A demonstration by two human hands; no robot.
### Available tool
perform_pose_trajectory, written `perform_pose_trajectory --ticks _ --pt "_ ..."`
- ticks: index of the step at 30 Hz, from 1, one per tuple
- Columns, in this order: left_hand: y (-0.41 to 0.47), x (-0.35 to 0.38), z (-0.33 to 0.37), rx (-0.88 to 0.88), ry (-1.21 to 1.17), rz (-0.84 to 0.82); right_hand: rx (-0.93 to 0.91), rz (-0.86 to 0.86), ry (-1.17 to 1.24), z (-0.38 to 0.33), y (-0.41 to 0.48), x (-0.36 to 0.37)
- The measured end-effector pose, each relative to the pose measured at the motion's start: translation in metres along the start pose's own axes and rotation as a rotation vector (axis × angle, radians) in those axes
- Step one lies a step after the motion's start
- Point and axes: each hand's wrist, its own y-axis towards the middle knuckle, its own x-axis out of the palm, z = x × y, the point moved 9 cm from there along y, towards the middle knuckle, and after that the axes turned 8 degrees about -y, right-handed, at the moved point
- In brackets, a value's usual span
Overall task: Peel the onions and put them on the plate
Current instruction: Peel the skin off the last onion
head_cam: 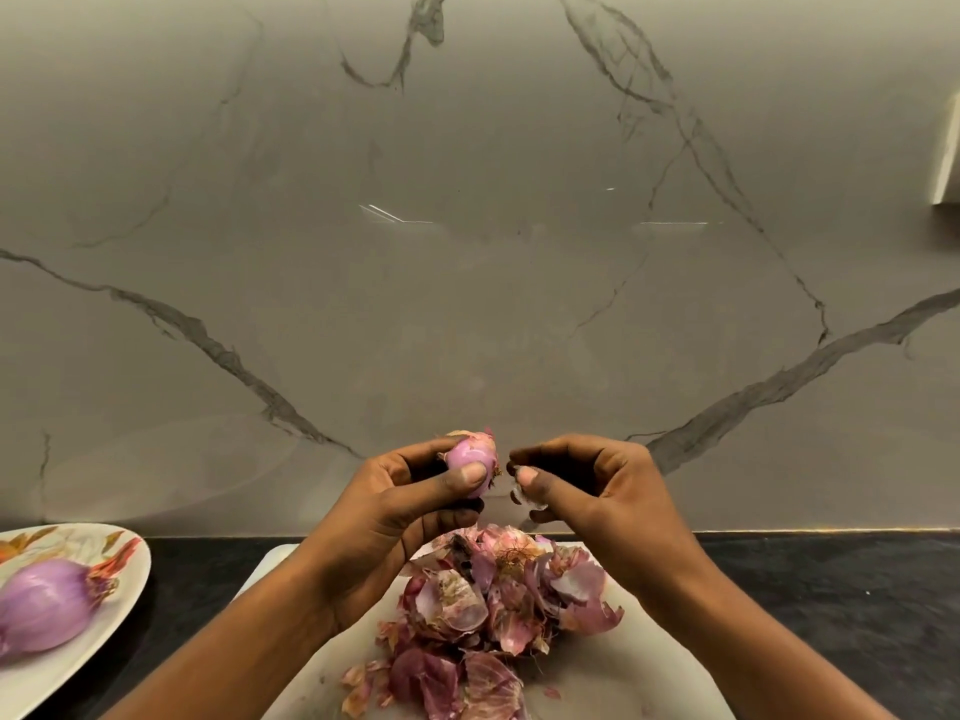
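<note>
My left hand (410,504) grips a small pink onion (470,457) in the air above the white cutting board (623,678), thumb pressed across its front. Bits of dry skin still cling to the onion's top. Just to its right, my right hand (582,485) pinches a thin pale strip of onion skin (524,498) between thumb and fingers, a small gap apart from the onion. A peeled purple onion (44,605) lies on the floral white plate (130,574) at the far left.
A heap of pink and purple onion peels (488,610) covers the middle of the cutting board under my hands. The board lies on a dark countertop (831,589). A grey marble wall (467,252) rises right behind it.
</note>
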Motion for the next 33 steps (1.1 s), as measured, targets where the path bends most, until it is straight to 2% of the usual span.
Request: perform_pose_trajectory --ticks 4,8,12,18,23,26,33 --pt "-0.002 0.003 0.002 0.02 0.023 -0.004 -0.129 -0.044 -0.054 -0.011 -0.005 0.009" --pt "-0.003 0.004 -0.001 0.009 0.046 -0.012 -0.171 0.027 -0.025 -0.012 -0.004 0.001" --pt "-0.003 0.004 -0.001 0.011 0.06 -0.016 -0.188 0.065 -0.121 -0.011 -0.002 0.0" --pt "-0.005 0.009 0.0 0.0 0.054 -0.091 0.005 0.14 0.064 0.004 0.005 -0.014" --pt "-0.003 0.0 0.002 0.055 0.221 -0.024 0.039 0.037 -0.081 0.008 0.001 -0.003" --pt "-0.002 -0.004 0.002 0.078 0.274 0.03 0.078 0.019 -0.009 0.01 0.0 0.001" --pt "-0.005 -0.001 0.004 0.135 0.353 0.0 0.091 -0.051 0.044 0.006 -0.003 0.011"
